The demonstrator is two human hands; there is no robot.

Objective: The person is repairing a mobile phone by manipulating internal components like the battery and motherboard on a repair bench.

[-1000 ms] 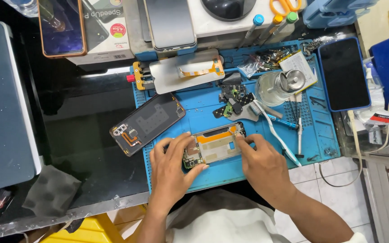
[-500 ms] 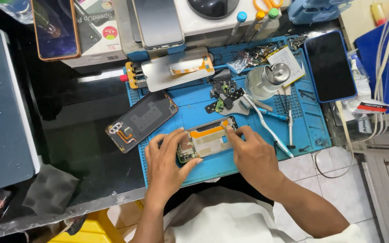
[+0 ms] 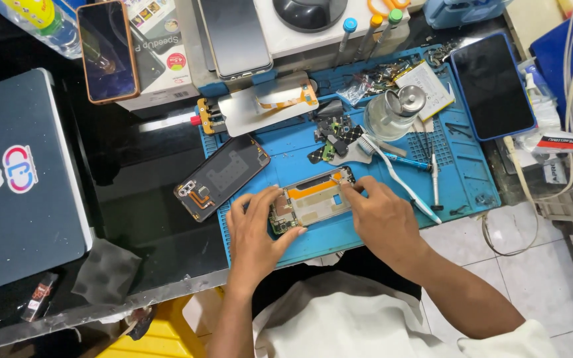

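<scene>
The opened phone frame [image 3: 313,201] lies flat near the front edge of the blue repair mat [image 3: 392,229], circuit side up so you can reach its insides. Your left hand [image 3: 254,232] clamps its left end between thumb and fingers to steady it, while your right hand [image 3: 381,219] presses fingertips on its right end. The removed back cover [image 3: 222,178] lies well clear to the left.

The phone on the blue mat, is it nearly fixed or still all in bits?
Still in bits. Done: the back cover is off and lies left of the opened phone, and small parts sit in a pile above it. In hand: the left hand steadies the phone's left end while the right hand touches its right end. Left: parts and cover are not back on.
</scene>
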